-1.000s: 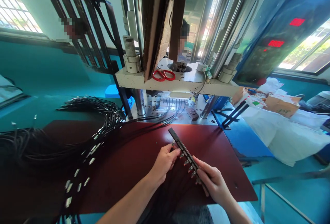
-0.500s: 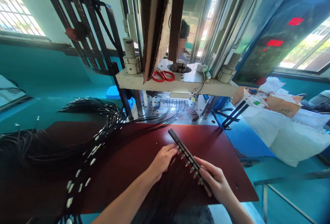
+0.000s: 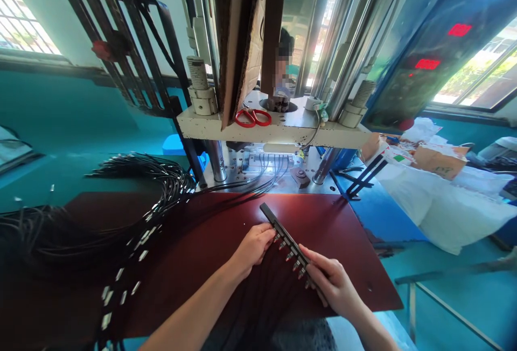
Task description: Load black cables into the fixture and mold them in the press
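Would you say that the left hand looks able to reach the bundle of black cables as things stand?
Probably yes: the left hand is at the dark bar, but nothing appears to block its way across the tabletop to the black cables.

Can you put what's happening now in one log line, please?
left hand: at dark bar, far half | right hand: grips bar's near end | black cables: bundled at left | red-handled scissors: on press

Beyond the far left corner of the reddish-brown desk (image 3: pixel 347 243), the wall (image 3: pixel 72 92) is painted teal below and pale above. Daylight is admitted through a barred window (image 3: pixel 24 17); teal floor (image 3: pixel 464 293) is seen past the right edge.
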The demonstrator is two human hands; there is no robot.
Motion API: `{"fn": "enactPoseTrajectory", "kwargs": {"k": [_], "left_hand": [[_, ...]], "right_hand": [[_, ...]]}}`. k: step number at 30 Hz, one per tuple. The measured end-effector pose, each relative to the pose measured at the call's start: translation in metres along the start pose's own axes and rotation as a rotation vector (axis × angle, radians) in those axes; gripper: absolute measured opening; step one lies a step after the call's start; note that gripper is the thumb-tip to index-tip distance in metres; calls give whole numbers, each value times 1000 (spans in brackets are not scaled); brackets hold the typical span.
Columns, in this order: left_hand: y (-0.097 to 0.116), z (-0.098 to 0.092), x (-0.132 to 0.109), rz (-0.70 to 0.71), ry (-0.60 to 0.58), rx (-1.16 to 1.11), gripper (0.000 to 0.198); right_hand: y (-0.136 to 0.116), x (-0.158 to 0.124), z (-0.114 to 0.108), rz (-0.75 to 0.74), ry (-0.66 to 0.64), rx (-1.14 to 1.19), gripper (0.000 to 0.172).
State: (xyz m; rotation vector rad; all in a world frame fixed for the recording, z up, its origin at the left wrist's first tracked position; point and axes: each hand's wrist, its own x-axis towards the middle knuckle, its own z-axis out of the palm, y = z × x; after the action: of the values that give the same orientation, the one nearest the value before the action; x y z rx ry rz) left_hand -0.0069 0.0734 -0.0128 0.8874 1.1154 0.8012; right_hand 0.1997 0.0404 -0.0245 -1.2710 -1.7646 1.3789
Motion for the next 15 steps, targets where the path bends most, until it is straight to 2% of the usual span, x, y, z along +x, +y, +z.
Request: {"fn": "enactPoseTrajectory", "kwargs": {"k": [4, 8, 10, 11, 13, 15], "left_hand": [[2, -2, 13, 9, -25, 232, 19], [13, -6, 28, 157, 48, 525, 20], [22, -14, 33, 290, 181, 653, 14], [27, -20, 35, 383, 286, 760, 13], [35, -34, 38, 567, 547, 1018, 22], [39, -49, 42, 670, 801, 1251, 29]], "right_hand": [[-2, 3, 1, 31, 1, 32, 51], [0, 9, -2, 103, 61, 117, 56], [1, 11, -5, 146, 81, 94, 61], [1, 12, -7, 156, 93, 50, 62], [1, 14, -10, 111, 108, -111, 58], [-2, 14, -12, 18, 89, -381, 49]]}}
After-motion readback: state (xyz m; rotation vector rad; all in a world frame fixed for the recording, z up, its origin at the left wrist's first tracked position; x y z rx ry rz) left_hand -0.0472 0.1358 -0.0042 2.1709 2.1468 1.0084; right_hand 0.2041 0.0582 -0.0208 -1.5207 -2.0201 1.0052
